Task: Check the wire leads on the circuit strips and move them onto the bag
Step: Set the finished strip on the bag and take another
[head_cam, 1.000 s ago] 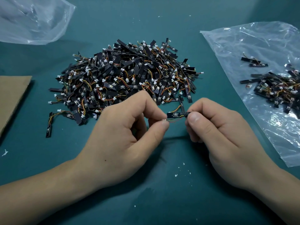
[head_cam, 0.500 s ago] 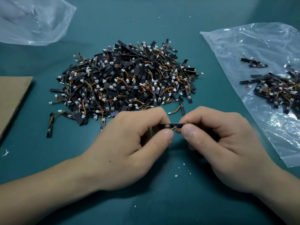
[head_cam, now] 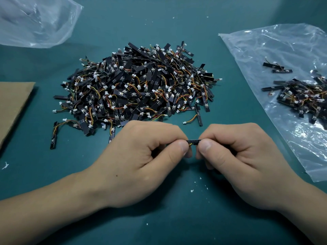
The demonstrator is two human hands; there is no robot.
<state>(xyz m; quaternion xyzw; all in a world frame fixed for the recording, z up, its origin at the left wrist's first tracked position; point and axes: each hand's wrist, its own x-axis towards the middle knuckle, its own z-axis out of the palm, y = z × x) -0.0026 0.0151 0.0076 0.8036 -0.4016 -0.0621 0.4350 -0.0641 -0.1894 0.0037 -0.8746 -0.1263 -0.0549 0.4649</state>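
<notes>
Circuit strip (head_cam: pixel 194 141) pinched at both ends by curled left hand (head_cam: pixel 141 156) and right hand (head_cam: pixel 238 156), strip pile (head_cam: pixel 138 85) at twelve o'clock, bag (head_cam: pixel 256 46) at two o'clock.

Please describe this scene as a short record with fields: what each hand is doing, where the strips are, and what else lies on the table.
left hand: pinches one end of a circuit strip
right hand: pinches the other end of the same strip
big pile: loose strips with wire leads, behind the hands
bag: flat at the right, bears a smaller heap of strips
also present: second clear bag far left, cardboard sheet at the left edge
table: teal, with small white crumbs
</notes>
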